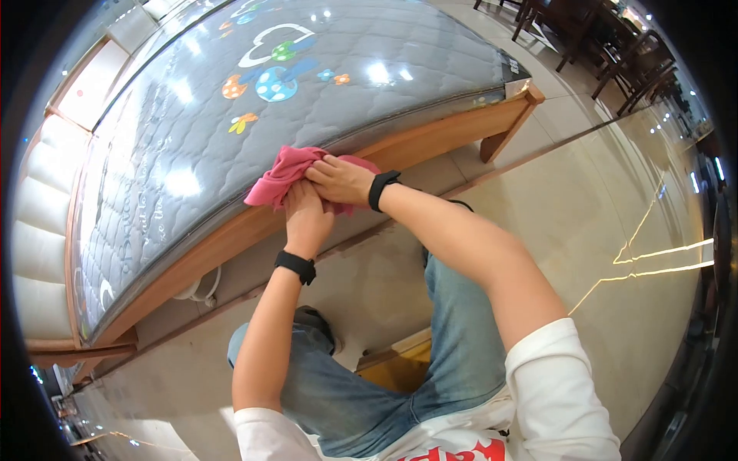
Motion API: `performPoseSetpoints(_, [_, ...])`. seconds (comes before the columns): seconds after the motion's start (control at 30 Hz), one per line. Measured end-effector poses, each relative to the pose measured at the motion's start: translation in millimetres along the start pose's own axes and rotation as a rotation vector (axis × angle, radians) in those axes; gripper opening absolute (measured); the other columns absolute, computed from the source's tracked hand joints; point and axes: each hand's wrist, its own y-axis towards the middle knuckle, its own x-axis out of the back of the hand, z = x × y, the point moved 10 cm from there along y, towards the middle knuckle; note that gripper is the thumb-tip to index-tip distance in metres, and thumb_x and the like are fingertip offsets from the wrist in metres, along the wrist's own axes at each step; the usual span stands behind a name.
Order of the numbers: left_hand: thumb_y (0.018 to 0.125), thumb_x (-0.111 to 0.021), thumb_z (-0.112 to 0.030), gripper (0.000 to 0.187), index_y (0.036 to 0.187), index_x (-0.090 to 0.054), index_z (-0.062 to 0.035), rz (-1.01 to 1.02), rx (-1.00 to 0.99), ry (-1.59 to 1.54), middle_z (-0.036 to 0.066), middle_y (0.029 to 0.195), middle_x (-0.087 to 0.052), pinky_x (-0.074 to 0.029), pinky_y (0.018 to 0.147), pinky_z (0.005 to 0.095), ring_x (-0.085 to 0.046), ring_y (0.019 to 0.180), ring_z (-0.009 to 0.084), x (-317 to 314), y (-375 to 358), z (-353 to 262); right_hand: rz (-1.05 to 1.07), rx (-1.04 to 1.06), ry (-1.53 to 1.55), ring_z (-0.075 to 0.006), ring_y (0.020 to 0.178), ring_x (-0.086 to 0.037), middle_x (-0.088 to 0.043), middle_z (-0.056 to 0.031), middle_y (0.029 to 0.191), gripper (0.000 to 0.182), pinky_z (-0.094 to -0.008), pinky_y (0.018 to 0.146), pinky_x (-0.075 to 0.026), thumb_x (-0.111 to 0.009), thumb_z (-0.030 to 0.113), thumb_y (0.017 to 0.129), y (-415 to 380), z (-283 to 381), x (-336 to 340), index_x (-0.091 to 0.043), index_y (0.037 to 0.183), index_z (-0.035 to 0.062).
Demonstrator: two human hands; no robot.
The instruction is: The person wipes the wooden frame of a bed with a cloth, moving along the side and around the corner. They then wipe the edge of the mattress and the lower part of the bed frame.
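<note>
A pink cloth (284, 173) lies bunched over the wooden side rail (438, 134) of a bed, against the edge of the grey quilted mattress (307, 115). My left hand (309, 219) presses on the cloth from below, its fingers partly tucked into the folds. Just right of it, my right hand (342, 180) has its fingers curled into the same cloth. Both hands touch or nearly touch each other. Each wrist wears a black band. Clear plastic covers the mattress, which shows printed mushrooms, flowers and a heart.
A padded headboard (50, 246) stands at the left. The bed's leg (503, 138) meets the floor at the right. Dark wooden chairs (634, 69) are at the upper right. My bent knees are below the rail, above a tiled floor (600, 200).
</note>
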Motion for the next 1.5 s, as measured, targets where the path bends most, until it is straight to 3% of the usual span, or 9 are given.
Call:
performPoseSetpoints(0.3, [0.067,-0.062,-0.014,0.059,0.118,-0.041,0.0084,0.151,0.232,0.251,0.026,0.112,-0.045,-0.032,0.096,0.0457,-0.042,0.108,0.0411,34.0,-53.7,106.1,-0.086,0.080,0.107,-0.0190,0.100,-0.045,-0.050,-0.0016,0.101,0.028,-0.0339,0.087,-0.039,-0.054,0.024,0.073,82.2,87.4,-31.0,-0.063,0.097,0.0122])
performPoseSetpoints(0.47, [0.066,-0.058,-0.012,0.053,0.111,-0.042,0.0104,0.151,0.171,0.241,0.030,0.109,-0.045,-0.030,0.094,0.0495,-0.041,0.106,0.0446,48.0,-64.5,129.3,-0.084,0.067,0.136,-0.0185,0.102,-0.044,-0.050,-0.0011,0.104,0.032,-0.0339,0.088,-0.038,-0.057,0.029,0.070,98.8,111.0,-48.5,-0.064,0.097,0.0125])
performPoseSetpoints(0.57, [0.065,-0.058,-0.014,0.051,0.109,-0.045,0.0099,0.150,0.175,0.248,0.029,0.107,-0.048,-0.032,0.093,0.0493,-0.044,0.104,0.0431,43.4,-59.5,125.9,-0.053,0.080,0.202,-0.0186,0.107,-0.042,-0.049,-0.0022,0.109,0.032,-0.0335,0.090,-0.038,-0.053,0.023,0.073,95.6,107.2,-56.0,-0.061,0.101,0.0110])
performPoseSetpoints(0.63, [0.065,-0.058,-0.015,0.047,0.104,-0.050,0.0088,0.092,0.187,0.215,0.027,0.103,-0.052,-0.034,0.092,0.0480,-0.048,0.100,0.0422,46.1,-51.6,114.6,-0.033,0.073,0.289,-0.0181,0.109,-0.041,-0.049,-0.0028,0.111,0.033,-0.0315,0.091,-0.037,-0.054,0.022,0.072,92.6,100.4,-55.2,-0.061,0.102,0.0103])
performPoseSetpoints(0.73, [0.066,-0.056,-0.011,0.047,0.106,-0.045,0.0103,0.284,0.365,0.106,0.032,0.105,-0.050,-0.035,0.090,0.0497,-0.046,0.103,0.0462,28.0,-43.0,112.6,0.000,0.127,0.294,-0.0178,0.108,-0.041,-0.049,-0.0029,0.111,0.031,-0.0297,0.090,-0.037,-0.055,0.021,0.071,84.3,87.4,-50.7,-0.062,0.099,0.0098])
performPoseSetpoints(0.77, [0.067,-0.055,-0.011,0.044,0.105,-0.045,0.0094,0.204,0.362,0.122,0.031,0.104,-0.050,-0.036,0.089,0.0499,-0.047,0.101,0.0454,28.3,-42.2,108.6,0.006,0.146,0.321,-0.0174,0.107,-0.042,-0.049,-0.0029,0.110,0.030,-0.0288,0.089,-0.037,-0.055,0.020,0.071,81.2,82.3,-47.8,-0.063,0.097,0.0093])
performPoseSetpoints(1.1, [0.069,-0.058,-0.014,0.048,0.111,-0.043,0.0044,0.055,0.227,-0.002,0.029,0.105,-0.051,-0.037,0.087,0.0498,-0.047,0.100,0.0445,-9.3,-6.0,25.6,0.133,0.088,0.218,-0.0175,0.107,-0.042,-0.048,-0.0022,0.113,0.030,-0.0305,0.089,-0.036,-0.057,0.020,0.070,11.1,19.2,-20.3,-0.064,0.096,0.0078])
performPoseSetpoints(1.23, [0.072,-0.062,-0.022,0.055,0.116,-0.041,0.0039,-0.070,0.163,-0.056,0.029,0.108,-0.050,-0.036,0.089,0.0496,-0.047,0.103,0.0446,-36.0,12.6,-14.9,0.223,0.032,0.173,-0.0178,0.107,-0.042,-0.048,-0.0025,0.114,0.032,-0.0307,0.090,-0.036,-0.057,0.020,0.070,-29.8,-17.7,-13.3,-0.064,0.099,0.0080])
performPoseSetpoints(1.5, [0.069,-0.064,-0.024,0.060,0.116,-0.040,0.0062,-0.022,0.005,-0.172,0.028,0.112,-0.046,-0.035,0.092,0.0488,-0.044,0.106,0.0438,-72.2,49.3,-101.2,0.218,-0.045,0.137,-0.0192,0.111,-0.043,-0.047,-0.0039,0.118,0.032,-0.0336,0.090,-0.039,-0.055,0.018,0.073,-107.7,-82.3,4.7,-0.062,0.102,0.0085])
